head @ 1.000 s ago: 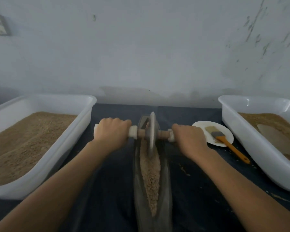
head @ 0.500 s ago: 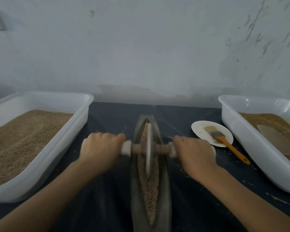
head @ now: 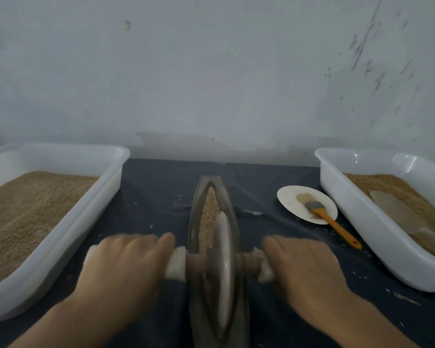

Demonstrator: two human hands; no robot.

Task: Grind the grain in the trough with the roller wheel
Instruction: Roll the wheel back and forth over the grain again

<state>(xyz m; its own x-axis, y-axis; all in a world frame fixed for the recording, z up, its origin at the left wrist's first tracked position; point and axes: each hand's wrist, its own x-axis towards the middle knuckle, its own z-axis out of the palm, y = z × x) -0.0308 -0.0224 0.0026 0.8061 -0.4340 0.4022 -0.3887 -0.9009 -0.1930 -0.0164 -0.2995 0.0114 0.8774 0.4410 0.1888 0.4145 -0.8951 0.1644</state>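
Note:
A narrow boat-shaped metal trough (head: 195, 214) lies lengthwise on the dark cloth in front of me, with brown grain (head: 209, 209) along its groove. The grey roller wheel (head: 222, 270) stands on edge in the near half of the trough, blurred by motion. A wooden axle with white wrapped ends runs through it. My left hand (head: 126, 267) grips the left end of the axle and my right hand (head: 304, 270) grips the right end. Grain beneath and behind the wheel is mostly hidden.
A white tub (head: 68, 229) of brown grain stands at the left, another white tub (head: 357, 214) with grain and a pale scoop at the right. Between trough and right tub a white plate (head: 290, 199) holds an orange-handled brush (head: 329, 219). A wall rises behind.
Both hands have pulled the roller wheel toward me along the trough, from its far end to its near half. The grain at the far end is now uncovered.

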